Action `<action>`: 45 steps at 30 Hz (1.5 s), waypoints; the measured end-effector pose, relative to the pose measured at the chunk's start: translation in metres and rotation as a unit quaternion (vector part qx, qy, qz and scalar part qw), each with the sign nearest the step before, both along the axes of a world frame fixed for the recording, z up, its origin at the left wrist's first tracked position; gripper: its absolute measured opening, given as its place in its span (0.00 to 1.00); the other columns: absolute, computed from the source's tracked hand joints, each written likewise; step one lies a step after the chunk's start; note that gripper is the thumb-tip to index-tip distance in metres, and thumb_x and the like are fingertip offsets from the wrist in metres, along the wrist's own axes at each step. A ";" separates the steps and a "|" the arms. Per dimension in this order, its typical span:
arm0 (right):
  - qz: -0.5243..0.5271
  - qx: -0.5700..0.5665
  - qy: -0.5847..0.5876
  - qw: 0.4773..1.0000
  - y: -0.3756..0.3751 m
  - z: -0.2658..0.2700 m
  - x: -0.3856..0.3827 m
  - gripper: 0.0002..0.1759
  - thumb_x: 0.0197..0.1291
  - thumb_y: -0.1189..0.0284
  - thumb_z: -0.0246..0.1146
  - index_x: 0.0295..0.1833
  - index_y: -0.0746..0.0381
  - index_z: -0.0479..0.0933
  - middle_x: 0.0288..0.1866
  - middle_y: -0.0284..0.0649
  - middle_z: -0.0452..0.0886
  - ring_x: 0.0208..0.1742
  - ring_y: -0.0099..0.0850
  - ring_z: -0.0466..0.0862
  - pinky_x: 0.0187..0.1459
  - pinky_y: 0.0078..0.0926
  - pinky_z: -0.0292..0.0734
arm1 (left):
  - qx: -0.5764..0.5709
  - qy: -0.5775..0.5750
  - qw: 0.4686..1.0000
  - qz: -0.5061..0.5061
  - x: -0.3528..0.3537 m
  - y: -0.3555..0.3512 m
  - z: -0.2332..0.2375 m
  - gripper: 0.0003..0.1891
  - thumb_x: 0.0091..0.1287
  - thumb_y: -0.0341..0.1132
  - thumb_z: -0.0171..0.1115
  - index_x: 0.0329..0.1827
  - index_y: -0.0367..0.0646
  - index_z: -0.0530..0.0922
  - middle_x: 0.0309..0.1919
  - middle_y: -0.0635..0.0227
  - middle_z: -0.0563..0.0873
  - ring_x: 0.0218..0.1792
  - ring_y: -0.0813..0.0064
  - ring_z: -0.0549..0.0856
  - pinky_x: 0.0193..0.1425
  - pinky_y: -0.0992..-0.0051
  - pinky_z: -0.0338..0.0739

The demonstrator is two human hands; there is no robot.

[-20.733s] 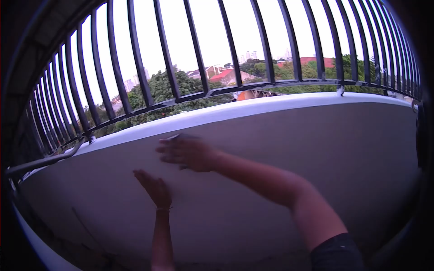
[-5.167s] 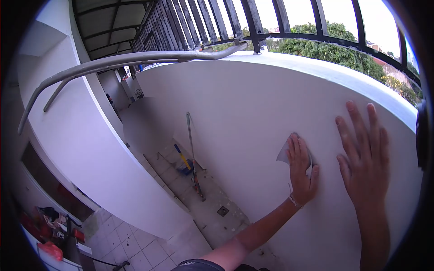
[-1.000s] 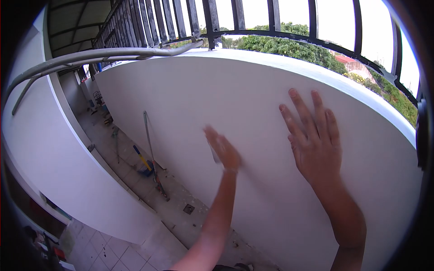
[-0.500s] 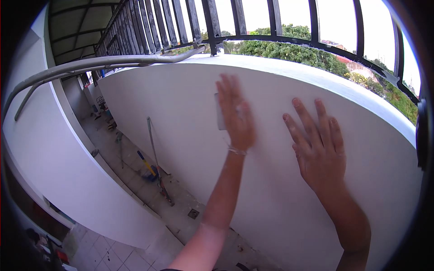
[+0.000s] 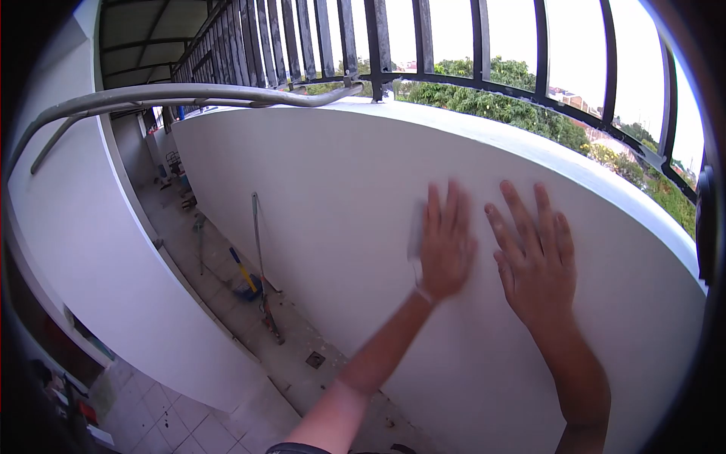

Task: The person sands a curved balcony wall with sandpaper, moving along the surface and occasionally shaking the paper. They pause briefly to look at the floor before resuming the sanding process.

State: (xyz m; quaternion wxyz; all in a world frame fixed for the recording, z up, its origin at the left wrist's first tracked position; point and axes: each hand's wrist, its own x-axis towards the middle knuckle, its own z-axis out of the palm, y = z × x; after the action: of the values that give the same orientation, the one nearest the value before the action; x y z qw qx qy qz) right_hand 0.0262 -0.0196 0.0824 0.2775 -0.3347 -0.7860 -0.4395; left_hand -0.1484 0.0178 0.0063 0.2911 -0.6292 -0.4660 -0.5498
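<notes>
My left hand point(image 5: 446, 253), blurred by motion, is pressed nearly flat on the white wall point(image 5: 333, 181) with its fingers extended upward. Under it, a grey edge of a thin flat sheet point(image 5: 415, 234) that looks like sandpaper sticks out on the left; the palm hides the rest. A thin band circles that wrist. Just to the right, my right hand point(image 5: 538, 265) rests against the same wall, its fingers spread and nothing visible in it.
Black metal railing point(image 5: 484, 45) stands on the wall's ledge, with trees beyond. A grey pipe point(image 5: 197, 94) crosses at upper left. Below, a long pole point(image 5: 259, 242) leans on the wall beside a blue-and-yellow handled tool point(image 5: 246, 276). A drain point(image 5: 315, 360) sits in the floor.
My left hand has moved down and to the right along the wall with the grey sheet, closer to my right hand. The right hand stays nearly in place; the view has shifted slightly.
</notes>
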 end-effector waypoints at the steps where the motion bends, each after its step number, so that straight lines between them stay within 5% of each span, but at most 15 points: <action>1: -0.003 0.003 0.000 1.000 0.001 0.000 0.000 0.32 0.65 0.57 0.59 0.75 0.42 0.67 0.83 0.27 0.55 0.83 0.36 0.53 0.80 0.40 0.36 | -0.002 0.027 1.000 0.011 -0.020 0.005 0.030 0.34 0.76 0.44 0.43 0.82 0.39 0.50 0.82 0.53 0.50 0.81 0.46 0.46 0.81 0.49 0.39; 5: -0.014 0.009 -0.004 1.000 0.002 -0.002 -0.002 0.32 0.65 0.57 0.59 0.75 0.41 0.67 0.83 0.26 0.55 0.83 0.36 0.54 0.81 0.40 0.35 | 0.107 -0.095 0.989 0.028 -0.124 0.054 0.070 0.29 0.80 0.37 0.36 0.82 0.41 0.49 0.82 0.58 0.50 0.82 0.59 0.47 0.83 0.60 0.38; 9: -0.026 0.036 -0.011 0.999 0.005 -0.003 -0.005 0.32 0.66 0.56 0.59 0.76 0.39 0.66 0.84 0.26 0.55 0.83 0.36 0.54 0.81 0.43 0.33 | 0.024 -0.354 0.935 0.003 -0.190 0.068 -0.018 0.30 0.82 0.43 0.32 0.82 0.38 0.46 0.83 0.59 0.45 0.83 0.60 0.42 0.83 0.62 0.33; 14: -0.018 0.024 -0.008 1.000 0.004 -0.004 -0.008 0.31 0.66 0.58 0.58 0.75 0.41 0.66 0.84 0.29 0.55 0.83 0.37 0.54 0.80 0.44 0.33 | 0.008 -0.224 0.974 0.017 -0.064 0.037 -0.131 0.36 0.80 0.50 0.36 0.82 0.35 0.42 0.82 0.51 0.42 0.82 0.52 0.41 0.82 0.55 0.31; 19: 0.017 0.016 0.002 1.000 0.003 -0.001 0.001 0.30 0.64 0.63 0.59 0.74 0.49 0.69 0.82 0.35 0.59 0.83 0.43 0.54 0.77 0.44 0.47 | 0.012 0.052 0.998 -0.029 0.008 0.002 0.002 0.37 0.73 0.45 0.52 0.80 0.35 0.55 0.80 0.50 0.54 0.80 0.39 0.48 0.80 0.49 0.42; 23: 0.025 0.034 0.030 0.999 0.001 -0.002 -0.002 0.23 0.65 0.66 0.55 0.66 0.49 0.76 0.79 0.33 0.65 0.80 0.39 0.62 0.78 0.39 0.41 | 0.066 0.118 0.988 -0.072 -0.032 0.014 0.124 0.38 0.66 0.34 0.56 0.81 0.46 0.56 0.77 0.59 0.65 0.80 0.45 0.54 0.81 0.49 0.44; 27: 0.047 0.037 0.036 0.998 0.003 -0.002 -0.001 0.23 0.64 0.65 0.56 0.65 0.50 0.76 0.80 0.34 0.64 0.80 0.40 0.62 0.78 0.39 0.42 | 0.144 0.042 0.988 -0.037 -0.098 0.044 0.131 0.36 0.71 0.35 0.52 0.82 0.46 0.52 0.76 0.57 0.66 0.80 0.56 0.57 0.83 0.56 0.39; 31: 0.037 0.039 0.031 0.998 0.004 -0.005 -0.002 0.24 0.62 0.65 0.57 0.66 0.49 0.75 0.80 0.36 0.64 0.80 0.41 0.62 0.77 0.39 0.43 | 0.096 -0.230 0.968 -0.010 -0.183 0.078 0.041 0.32 0.82 0.47 0.36 0.81 0.37 0.47 0.81 0.53 0.50 0.82 0.58 0.47 0.83 0.62 0.37; 33: 0.023 0.068 0.032 0.997 0.006 -0.006 -0.008 0.26 0.61 0.65 0.58 0.67 0.49 0.73 0.80 0.35 0.63 0.80 0.41 0.62 0.77 0.41 0.44 | 0.048 -0.390 0.920 0.019 -0.167 0.070 -0.009 0.34 0.81 0.49 0.36 0.81 0.36 0.45 0.82 0.52 0.45 0.82 0.57 0.43 0.83 0.60 0.34; 35: 0.025 0.077 0.033 0.996 0.009 -0.007 -0.011 0.27 0.61 0.66 0.58 0.68 0.50 0.72 0.81 0.37 0.62 0.80 0.42 0.62 0.76 0.43 0.47 | 0.022 -0.310 0.948 0.063 -0.131 0.066 -0.051 0.37 0.81 0.55 0.32 0.81 0.35 0.41 0.82 0.52 0.41 0.82 0.57 0.40 0.83 0.60 0.30; 39: 0.144 0.060 0.087 0.984 0.013 -0.011 -0.009 0.27 0.63 0.66 0.59 0.68 0.52 0.68 0.79 0.49 0.62 0.78 0.50 0.63 0.70 0.48 0.58 | 0.039 -0.034 0.998 -0.031 0.006 0.014 -0.046 0.35 0.77 0.49 0.46 0.81 0.36 0.52 0.81 0.51 0.51 0.81 0.49 0.47 0.81 0.50 0.40; 41: 0.232 0.068 0.129 0.962 0.014 -0.015 0.000 0.27 0.64 0.66 0.60 0.68 0.54 0.66 0.76 0.56 0.63 0.75 0.54 0.66 0.66 0.49 0.63 | 0.030 0.141 0.989 -0.027 0.019 0.012 -0.010 0.36 0.73 0.44 0.52 0.80 0.39 0.55 0.81 0.54 0.54 0.80 0.45 0.51 0.81 0.49 0.42; 45: 0.270 0.095 0.180 0.941 0.012 -0.016 0.009 0.29 0.64 0.66 0.62 0.68 0.56 0.62 0.70 0.60 0.65 0.68 0.56 0.71 0.62 0.48 0.65 | 0.054 0.118 0.990 -0.056 -0.004 0.007 0.096 0.35 0.71 0.40 0.51 0.82 0.45 0.54 0.81 0.60 0.54 0.81 0.47 0.51 0.81 0.49 0.41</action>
State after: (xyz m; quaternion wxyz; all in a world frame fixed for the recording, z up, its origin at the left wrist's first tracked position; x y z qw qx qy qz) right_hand 0.0350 -0.0077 0.0667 0.5529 -0.1554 -0.7385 -0.3531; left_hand -0.1525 0.0244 0.1028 0.3462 -0.6986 -0.3619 -0.5110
